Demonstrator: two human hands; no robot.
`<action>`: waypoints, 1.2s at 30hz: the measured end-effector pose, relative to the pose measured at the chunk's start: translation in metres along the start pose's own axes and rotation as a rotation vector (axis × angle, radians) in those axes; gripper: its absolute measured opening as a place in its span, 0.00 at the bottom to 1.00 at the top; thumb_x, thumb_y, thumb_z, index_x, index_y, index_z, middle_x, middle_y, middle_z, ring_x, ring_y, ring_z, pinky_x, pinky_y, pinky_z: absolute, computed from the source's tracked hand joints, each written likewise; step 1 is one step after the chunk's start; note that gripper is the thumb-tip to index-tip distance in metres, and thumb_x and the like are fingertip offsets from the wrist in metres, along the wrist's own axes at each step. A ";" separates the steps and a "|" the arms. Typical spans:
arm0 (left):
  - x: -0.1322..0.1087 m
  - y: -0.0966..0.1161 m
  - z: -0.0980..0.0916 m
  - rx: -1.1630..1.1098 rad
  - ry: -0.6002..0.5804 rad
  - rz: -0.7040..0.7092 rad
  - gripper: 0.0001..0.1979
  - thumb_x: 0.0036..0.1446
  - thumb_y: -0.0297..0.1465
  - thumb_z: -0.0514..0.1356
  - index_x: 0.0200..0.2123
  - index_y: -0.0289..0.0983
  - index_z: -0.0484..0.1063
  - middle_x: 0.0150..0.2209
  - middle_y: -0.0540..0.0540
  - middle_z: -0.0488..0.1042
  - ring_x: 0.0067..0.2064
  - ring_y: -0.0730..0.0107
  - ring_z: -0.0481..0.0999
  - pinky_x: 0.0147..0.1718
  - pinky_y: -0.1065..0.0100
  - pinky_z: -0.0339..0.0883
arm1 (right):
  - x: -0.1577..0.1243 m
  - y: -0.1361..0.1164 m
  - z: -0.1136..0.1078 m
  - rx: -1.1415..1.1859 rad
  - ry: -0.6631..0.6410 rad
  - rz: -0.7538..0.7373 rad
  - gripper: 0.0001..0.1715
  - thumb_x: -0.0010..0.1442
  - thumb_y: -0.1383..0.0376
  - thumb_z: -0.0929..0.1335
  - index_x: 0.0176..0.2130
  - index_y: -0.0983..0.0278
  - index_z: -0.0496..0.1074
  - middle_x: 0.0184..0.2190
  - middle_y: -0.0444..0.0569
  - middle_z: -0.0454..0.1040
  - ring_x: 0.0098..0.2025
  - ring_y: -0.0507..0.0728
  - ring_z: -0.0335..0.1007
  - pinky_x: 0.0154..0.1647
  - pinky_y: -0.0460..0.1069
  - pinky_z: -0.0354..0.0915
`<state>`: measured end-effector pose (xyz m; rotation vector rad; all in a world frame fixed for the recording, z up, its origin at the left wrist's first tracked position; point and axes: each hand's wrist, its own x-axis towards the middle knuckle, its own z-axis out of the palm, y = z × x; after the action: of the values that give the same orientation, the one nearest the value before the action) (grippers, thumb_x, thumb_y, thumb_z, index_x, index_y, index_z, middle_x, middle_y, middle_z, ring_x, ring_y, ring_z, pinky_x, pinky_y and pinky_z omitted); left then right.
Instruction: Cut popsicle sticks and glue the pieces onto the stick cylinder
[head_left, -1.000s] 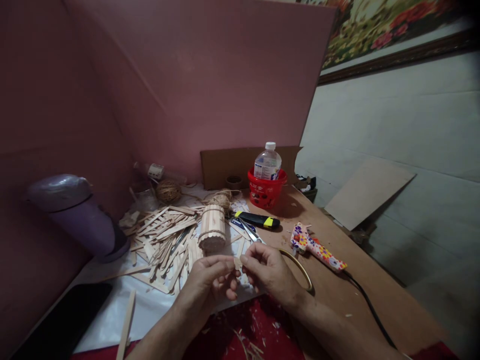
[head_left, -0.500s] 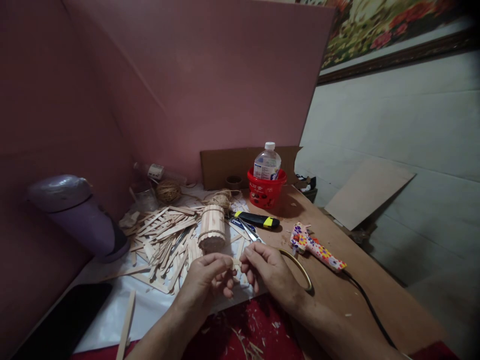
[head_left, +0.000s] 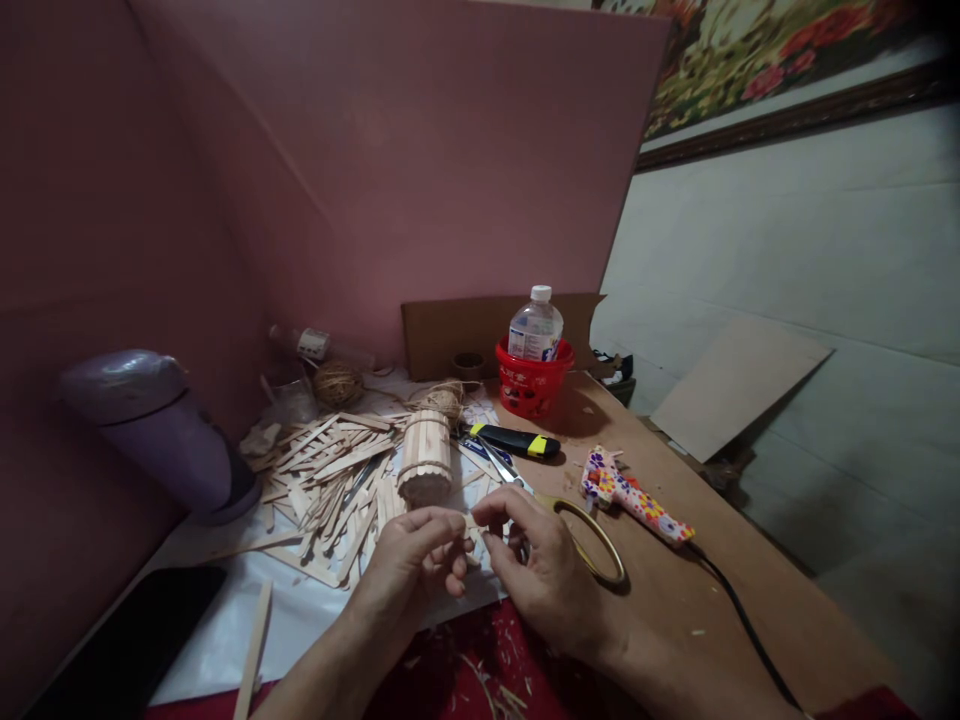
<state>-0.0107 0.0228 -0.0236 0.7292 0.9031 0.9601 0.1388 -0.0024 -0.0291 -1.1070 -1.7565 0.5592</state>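
My left hand (head_left: pixel 416 560) is closed, thumb and forefinger pinching a short pale piece of wooden stick (head_left: pixel 472 523) that is mostly hidden by the fingers. Close beside it, my right hand (head_left: pixel 541 570) has its thumb and forefinger parted around the piece's free end, the other fingers curled. Just beyond the hands, a small barrel (head_left: pixel 425 450) made of wooden sticks, with bands around it, stands tilted toward me. Scissors (head_left: pixel 600 560) with gold handles lie partly under my right hand.
Loose craft sticks (head_left: pixel 337 470) are heaped left of the barrel. Behind are twine balls (head_left: pixel 337 383) and a red bucket (head_left: pixel 531 385) holding a plastic bottle (head_left: pixel 535 330). A utility knife (head_left: pixel 517 440) and a flowered glue gun (head_left: pixel 634 500) lie right. A purple tumbler (head_left: pixel 165 440) stands left.
My right hand has turned, and its thumb and forefinger have spread apart from their pinch at the piece. My left hand stays nearly still. More of the scissors' handle shows.
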 end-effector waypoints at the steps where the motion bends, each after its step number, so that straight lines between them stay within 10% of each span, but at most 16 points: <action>1: 0.000 0.000 0.000 0.003 -0.006 0.001 0.09 0.42 0.30 0.67 0.23 0.29 0.73 0.19 0.46 0.72 0.16 0.79 0.66 0.13 0.78 0.61 | 0.000 0.000 0.000 -0.013 0.001 -0.021 0.16 0.52 0.79 0.62 0.37 0.62 0.68 0.34 0.45 0.69 0.36 0.53 0.66 0.36 0.47 0.60; 18: -0.001 0.000 0.000 0.004 -0.008 0.018 0.07 0.42 0.28 0.67 0.24 0.30 0.73 0.21 0.46 0.73 0.18 0.76 0.68 0.14 0.76 0.63 | 0.001 -0.003 -0.001 0.026 -0.014 -0.042 0.13 0.55 0.77 0.61 0.35 0.63 0.69 0.33 0.47 0.69 0.36 0.55 0.66 0.36 0.49 0.60; 30: 0.003 0.007 -0.003 -0.138 0.103 -0.100 0.01 0.47 0.21 0.60 0.26 0.28 0.72 0.20 0.52 0.66 0.17 0.82 0.66 0.12 0.81 0.58 | 0.011 0.010 0.000 0.580 0.034 0.497 0.13 0.59 0.57 0.63 0.34 0.66 0.68 0.25 0.42 0.68 0.14 0.45 0.55 0.13 0.41 0.52; 36: 0.005 0.005 -0.004 -0.165 0.076 -0.090 0.04 0.47 0.21 0.60 0.22 0.30 0.70 0.16 0.55 0.62 0.14 0.83 0.60 0.10 0.80 0.55 | 0.006 0.006 0.000 0.341 0.005 0.353 0.08 0.59 0.62 0.65 0.33 0.64 0.69 0.24 0.42 0.68 0.21 0.48 0.61 0.21 0.44 0.58</action>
<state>-0.0146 0.0297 -0.0222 0.5105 0.9036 0.9750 0.1401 0.0058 -0.0303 -1.1742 -1.3982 1.0283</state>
